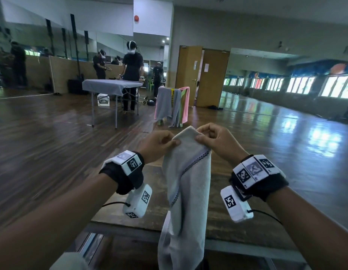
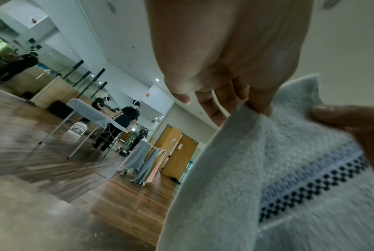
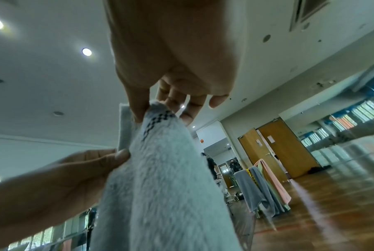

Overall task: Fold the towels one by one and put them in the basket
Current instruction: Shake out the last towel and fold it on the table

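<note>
Both hands hold the pale towel (image 1: 188, 172) up above the wooden counter (image 1: 149, 191): the left hand (image 1: 159, 142) and right hand (image 1: 218, 141) each pinch its top edge between thumb and fingers, the rest hanging down

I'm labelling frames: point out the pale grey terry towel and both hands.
pale grey terry towel (image 1: 190, 172), head view, hanging middle.
left hand (image 1: 159, 143), head view, knuckles.
right hand (image 1: 220, 141), head view, back.
</note>
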The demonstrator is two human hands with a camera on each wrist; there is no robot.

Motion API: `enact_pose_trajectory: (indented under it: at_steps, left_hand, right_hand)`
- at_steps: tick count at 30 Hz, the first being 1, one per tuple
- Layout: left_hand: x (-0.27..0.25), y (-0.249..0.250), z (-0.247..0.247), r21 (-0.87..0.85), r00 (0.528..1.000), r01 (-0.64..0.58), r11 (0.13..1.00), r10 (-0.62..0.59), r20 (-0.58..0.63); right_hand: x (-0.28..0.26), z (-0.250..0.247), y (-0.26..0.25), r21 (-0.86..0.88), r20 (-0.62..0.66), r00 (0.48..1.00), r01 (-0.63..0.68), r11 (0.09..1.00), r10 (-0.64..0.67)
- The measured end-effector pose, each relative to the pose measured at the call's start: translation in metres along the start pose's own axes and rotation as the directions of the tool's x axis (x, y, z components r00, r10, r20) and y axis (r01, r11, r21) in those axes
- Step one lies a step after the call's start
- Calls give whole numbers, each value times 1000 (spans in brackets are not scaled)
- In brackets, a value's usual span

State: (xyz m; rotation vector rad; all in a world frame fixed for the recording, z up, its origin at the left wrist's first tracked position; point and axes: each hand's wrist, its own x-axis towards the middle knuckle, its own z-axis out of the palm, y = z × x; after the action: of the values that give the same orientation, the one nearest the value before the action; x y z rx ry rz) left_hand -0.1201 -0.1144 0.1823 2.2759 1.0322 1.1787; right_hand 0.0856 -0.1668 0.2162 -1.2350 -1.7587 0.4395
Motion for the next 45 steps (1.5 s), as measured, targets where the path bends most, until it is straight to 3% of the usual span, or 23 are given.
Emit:
enact_pose_trajectory:
  at_steps: [7,9,12,15,21,23,29,33,38,45]
  left_hand:
    - [0,11,-6,104,998,8,995,-15,65]
    - [-4,5,-10,214,994,-29,976,5,109]
    - [-19,-15,-14,468,962,-18,884,-112,248]
    - [-32,-42,-27,583,939,9,812,-207,274]
    - [-24,-44,-72,482,982,52,874,-133,135]
    - [-15,-33,-89,481,994,35,876,-81,75]
    - [2,11,-130,507,991,-104,855,135,-24]
    - [1,37,-160,490,991,-123,863,134,13]
    - [0,71,-199,386,987,-104,917,142,-71]
    - [34,104,-229,391,953,-83,917,188,-239]
  right_hand:
    - [2,-7,-4,-154,-28,999,24,988,-29]
    - [3,-14,-8,-135,-68,996,42,990,-51]
    - [8,-30,-7,-120,-172,984,20,993,-41]
    - [11,-46,-4,-133,-209,978,-14,991,-14]
    - [2,-66,-2,-378,-23,999,-40,925,33]
    - [1,-73,-9,-421,-18,1000,-23,907,17]
    - [5,-100,-47,-415,-44,998,13,910,-35]
    - [0,-122,-72,-318,33,999,-2,948,13]
    - [-5,-142,-99,-259,-50,999,9,966,-23]
    - [28,-171,-131,-201,-205,961,142,969,-184]
